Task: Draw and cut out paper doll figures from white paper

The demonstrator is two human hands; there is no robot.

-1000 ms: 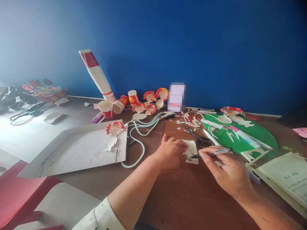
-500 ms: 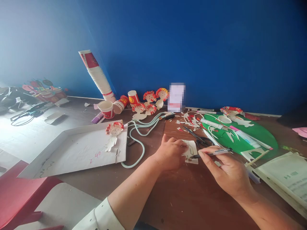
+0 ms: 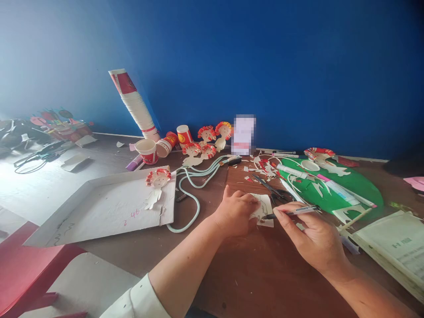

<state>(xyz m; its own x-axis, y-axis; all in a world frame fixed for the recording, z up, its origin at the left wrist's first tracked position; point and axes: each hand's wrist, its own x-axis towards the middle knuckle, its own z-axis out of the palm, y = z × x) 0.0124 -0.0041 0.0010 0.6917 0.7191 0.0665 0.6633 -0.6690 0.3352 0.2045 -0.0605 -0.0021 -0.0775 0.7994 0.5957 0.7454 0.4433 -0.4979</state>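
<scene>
A small piece of white paper point(image 3: 265, 206) with drawn pencil-like lines lies on the brown table. My left hand point(image 3: 236, 210) rests over its left side, fingers laid down on it and thumb apart, so part of the paper is hidden. In my right hand point(image 3: 314, 234) a pen point(image 3: 294, 211) with a clear barrel is pinched, its dark tip at the paper's lower part. Just behind the paper are scissors point(image 3: 273, 189) with dark handles. Red and white paper scraps point(image 3: 261, 167) are scattered beyond them.
A green round mat point(image 3: 367, 187) at right carries markers point(image 3: 338, 190) and cut paper. At left are a white cardboard tray point(image 3: 109, 212), a coiled pale cable point(image 3: 198, 207), and paper cups point(image 3: 146, 151). Several paper figures point(image 3: 223, 132) lean by the blue wall point(image 3: 281, 79).
The pen tip has shifted very slightly on the paper. Both hands otherwise stay in nearly the same place.
</scene>
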